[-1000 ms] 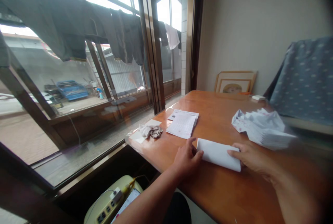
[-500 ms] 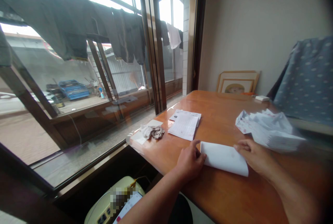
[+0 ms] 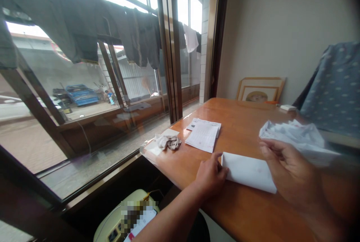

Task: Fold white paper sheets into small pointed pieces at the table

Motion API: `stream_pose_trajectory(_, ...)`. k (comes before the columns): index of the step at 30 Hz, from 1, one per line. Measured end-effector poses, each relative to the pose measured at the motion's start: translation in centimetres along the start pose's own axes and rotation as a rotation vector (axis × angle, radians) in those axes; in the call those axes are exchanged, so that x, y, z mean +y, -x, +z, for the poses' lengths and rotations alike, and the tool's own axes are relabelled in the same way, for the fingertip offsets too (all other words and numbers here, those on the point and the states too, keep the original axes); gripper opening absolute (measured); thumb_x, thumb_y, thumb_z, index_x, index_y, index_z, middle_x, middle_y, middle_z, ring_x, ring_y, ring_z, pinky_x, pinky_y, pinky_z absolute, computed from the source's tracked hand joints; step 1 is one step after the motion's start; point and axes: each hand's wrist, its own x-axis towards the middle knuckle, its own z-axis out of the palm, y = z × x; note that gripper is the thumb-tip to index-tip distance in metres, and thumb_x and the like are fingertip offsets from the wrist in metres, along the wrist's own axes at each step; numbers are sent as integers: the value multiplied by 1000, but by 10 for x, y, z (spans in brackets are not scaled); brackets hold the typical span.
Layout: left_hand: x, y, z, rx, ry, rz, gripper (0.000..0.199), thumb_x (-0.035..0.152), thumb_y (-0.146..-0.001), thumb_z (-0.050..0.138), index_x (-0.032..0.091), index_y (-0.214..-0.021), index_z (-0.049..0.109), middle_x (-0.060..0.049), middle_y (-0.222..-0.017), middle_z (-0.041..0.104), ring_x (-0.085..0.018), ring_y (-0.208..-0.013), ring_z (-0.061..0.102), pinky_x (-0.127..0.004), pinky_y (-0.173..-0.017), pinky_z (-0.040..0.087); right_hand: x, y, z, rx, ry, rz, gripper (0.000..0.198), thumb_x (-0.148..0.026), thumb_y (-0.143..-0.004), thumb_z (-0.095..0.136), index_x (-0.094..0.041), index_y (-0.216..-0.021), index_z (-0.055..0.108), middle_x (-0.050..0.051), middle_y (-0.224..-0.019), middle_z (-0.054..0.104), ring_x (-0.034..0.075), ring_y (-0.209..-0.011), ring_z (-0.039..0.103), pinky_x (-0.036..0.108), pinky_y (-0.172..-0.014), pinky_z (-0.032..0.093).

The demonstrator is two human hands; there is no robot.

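A folded white sheet of paper (image 3: 249,170) lies on the brown wooden table. My left hand (image 3: 213,172) is closed at its left end, with the thumb on top of the paper. Over the right end of the sheet, raised toward the camera, is my right hand (image 3: 289,170). Its fingers are curled, thumb against forefinger; whether something small is between them I cannot make out. Behind the right hand sits a heap of white papers (image 3: 292,133), partly hidden by it. Beyond my left hand are printed sheets (image 3: 203,135), overlapping one another.
A crumpled greyish cloth or glove (image 3: 172,142) lies near the table's left corner on a pale sheet. A small white box (image 3: 287,107) is at the far edge. Picture frames (image 3: 260,90) lean on the wall. A power strip and phone (image 3: 142,223) are below left, beside the window.
My right hand has lifted off the paper's right end and come closer to the camera. The sheet's right part lies flatter now. My left hand keeps its place on the sheet.
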Motion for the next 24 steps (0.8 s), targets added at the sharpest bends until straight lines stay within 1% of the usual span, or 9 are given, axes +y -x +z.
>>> stream_pose_trajectory(3,1,0,0,0,3,-6,52,37,-89,59,28,-139,47,-2,-92,71,-22,-82,63,-36,-80,49,-14,2,-4,-7,-12,-12,35,-49,-93,58,-26,-120,65,6,-116,72,28,-106,68,43,-101,49)
stream_pose_trajectory(7,1,-1,0,-9,8,-10,52,37,-89,59,28,-140,48,-2,-93,71,-22,-83,63,-36,-81,49,-25,5,-6,-44,-52,15,39,-53,-92,58,-28,-121,64,7,-118,72,29,-103,69,45,-100,51)
stream_pose_trajectory(11,1,-1,-1,-12,12,-19,53,39,-89,60,28,-139,49,-2,-94,71,-22,-82,63,-36,-81,49,-30,6,-8,-77,-36,37,40,-56,-90,59,-29,-118,65,7,-118,72,29,-104,69,44,-97,53)
stream_pose_trajectory(14,1,-1,-1,-17,19,-26,54,39,-88,60,28,-140,49,-3,-95,71,-23,-83,63,-36,-81,49,-28,5,-9,-125,-25,61,40,-57,-89,59,-29,-117,65,7,-116,72,30,-105,69,43,-93,55)
stream_pose_trajectory(17,1,-1,-1,-14,20,-30,54,39,-88,60,28,-139,49,-4,-95,71,-23,-83,63,-36,-81,49,-17,4,-12,-173,-7,58,42,-56,-89,59,-28,-120,65,9,-116,72,31,-105,69,40,-86,58)
stream_pose_trajectory(19,1,-1,-1,-18,19,-33,54,39,-87,60,28,-139,50,-4,-95,72,-23,-83,63,-37,-81,49,-4,5,-12,-191,34,38,42,-55,-90,58,-27,-120,65,9,-117,72,32,-106,69,39,-82,59)
stream_pose_trajectory(22,2,-2,-2,-25,14,-38,54,39,-87,61,28,-139,50,-4,-95,72,-24,-83,63,-37,-80,49,22,12,-12,-227,94,35,44,-58,-90,56,-26,-119,64,9,-120,71,32,-108,68,39,-81,59)
stream_pose_trajectory(24,2,-2,-2,-21,7,-39,54,39,-87,60,28,-139,50,-4,-95,72,-24,-83,63,-37,-79,49,43,20,-10,-278,126,17,45,-59,-91,55,-27,-120,64,8,-120,70,31,-107,68,40,-84,58)
